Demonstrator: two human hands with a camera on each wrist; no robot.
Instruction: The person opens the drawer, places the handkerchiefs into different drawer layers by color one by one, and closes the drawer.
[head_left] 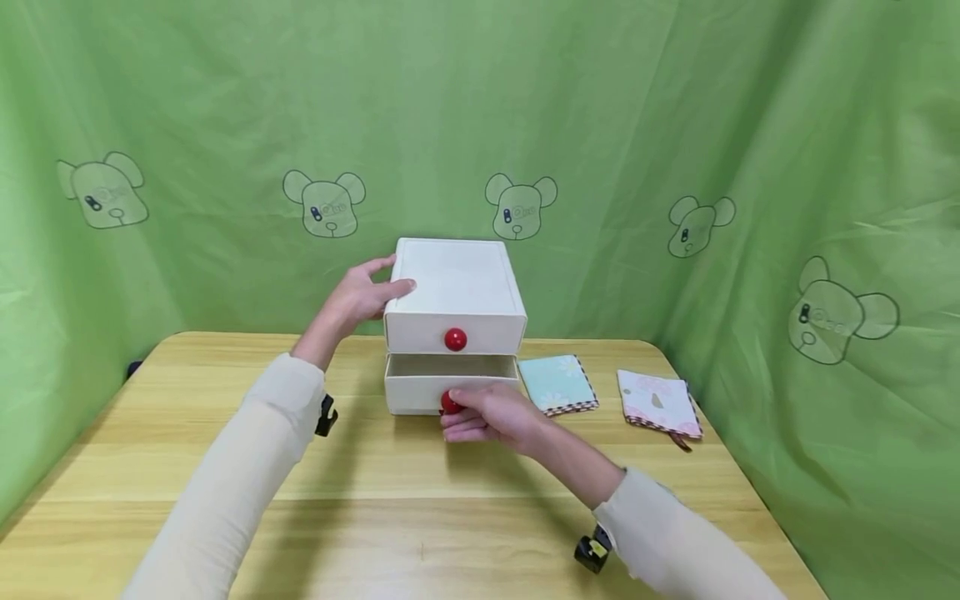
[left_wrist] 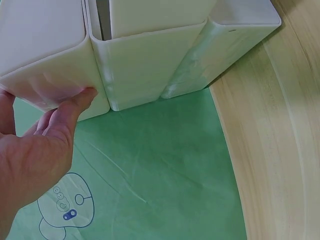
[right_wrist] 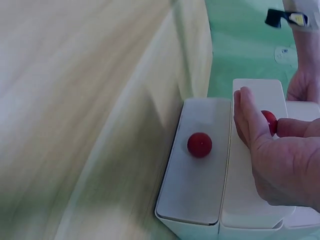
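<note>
A white three-tier drawer unit (head_left: pixel 453 271) with round red knobs stands on the table. Its middle drawer (head_left: pixel 412 395) is pulled partway out. My right hand (head_left: pixel 501 415) pinches this drawer's red knob (right_wrist: pixel 269 122) between thumb and fingers. My left hand (head_left: pixel 357 293) rests on the unit's upper left edge, thumb on the top, the other fingers along the side wall (left_wrist: pixel 60 80). The top drawer, with its own red knob (head_left: pixel 455 339), is closed. In the right wrist view the bottom drawer (right_wrist: pixel 192 185) is closed too; the head view hides it behind the middle one.
Right of the unit lies a folded light-blue cloth (head_left: pixel 557 383) with checkered trim. A pink-and-white cloth (head_left: pixel 657 402) with a dark loop lies farther right. The wooden table (head_left: pixel 420 533) reaches a green curtain (head_left: pixel 442 108) at the back and sides.
</note>
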